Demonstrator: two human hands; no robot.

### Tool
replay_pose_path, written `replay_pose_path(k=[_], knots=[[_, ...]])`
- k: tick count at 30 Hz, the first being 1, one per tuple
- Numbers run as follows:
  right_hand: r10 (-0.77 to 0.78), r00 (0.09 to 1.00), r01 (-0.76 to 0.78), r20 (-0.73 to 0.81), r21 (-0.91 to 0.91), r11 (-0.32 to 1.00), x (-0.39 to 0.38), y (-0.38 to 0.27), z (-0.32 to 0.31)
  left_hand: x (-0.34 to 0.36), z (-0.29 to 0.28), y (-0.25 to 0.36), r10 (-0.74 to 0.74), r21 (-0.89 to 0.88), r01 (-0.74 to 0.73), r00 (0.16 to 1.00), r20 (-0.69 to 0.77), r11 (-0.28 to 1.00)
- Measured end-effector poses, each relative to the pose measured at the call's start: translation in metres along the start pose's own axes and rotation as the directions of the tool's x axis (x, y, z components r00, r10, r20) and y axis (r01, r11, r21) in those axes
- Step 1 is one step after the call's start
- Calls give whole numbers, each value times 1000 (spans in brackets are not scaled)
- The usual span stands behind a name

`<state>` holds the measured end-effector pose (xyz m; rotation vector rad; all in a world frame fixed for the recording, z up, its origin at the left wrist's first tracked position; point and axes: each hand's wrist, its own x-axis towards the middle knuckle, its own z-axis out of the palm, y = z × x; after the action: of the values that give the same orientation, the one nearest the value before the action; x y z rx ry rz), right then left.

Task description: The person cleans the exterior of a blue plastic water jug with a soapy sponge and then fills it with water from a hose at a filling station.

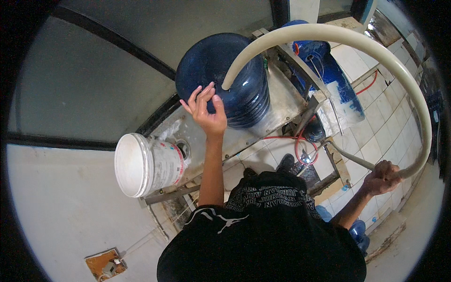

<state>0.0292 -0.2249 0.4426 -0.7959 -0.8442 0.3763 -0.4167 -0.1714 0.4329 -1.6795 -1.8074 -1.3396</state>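
A large blue water jug (248, 101) stands on a steel bench (282, 94). The end of a thick cream hose (329, 32) reaches into or onto the jug's top, where the neck is hard to make out. My left hand (206, 108) is raised by the jug, just beside the hose end, fingers apart and curved, holding nothing; whether its fingertips touch the jug is unclear. My right hand (381, 179) grips the hose low at the right, where it loops round. A white plastic bucket (131, 164) lies or leans at the bench's left end, near my left forearm.
A blue tub (345, 103) sits behind the bench at the right, with thin red hoses (299, 145) below. My feet (284, 165) are on white tiles (376, 141). Blue jugs (357, 235) are at the lower right. A wall box (105, 265) with cables is at the lower left.
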Motion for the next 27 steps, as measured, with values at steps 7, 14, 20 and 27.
replay_pose_path(k=[7, 14, 20, 27], knots=[[74, 997, -71, -35, 77, 995, -17, -4, 12, -8, 29, 5, -609, -568, 399, 756, -241, 720], [-5, 1000, 5, 2, -37, 999, -18, -17, 5, 26, 8, -69, -558, -908, 351, 812, 173, 229], [-31, 995, 23, -99, -85, 996, -6, -26, -21, 12, 3, -57, -779, -800, 553, 598, 186, 234], [-99, 984, 82, -149, -116, 990, 1, -13, -31, 7, 17, -66, -696, -841, 462, 701, 153, 281]])
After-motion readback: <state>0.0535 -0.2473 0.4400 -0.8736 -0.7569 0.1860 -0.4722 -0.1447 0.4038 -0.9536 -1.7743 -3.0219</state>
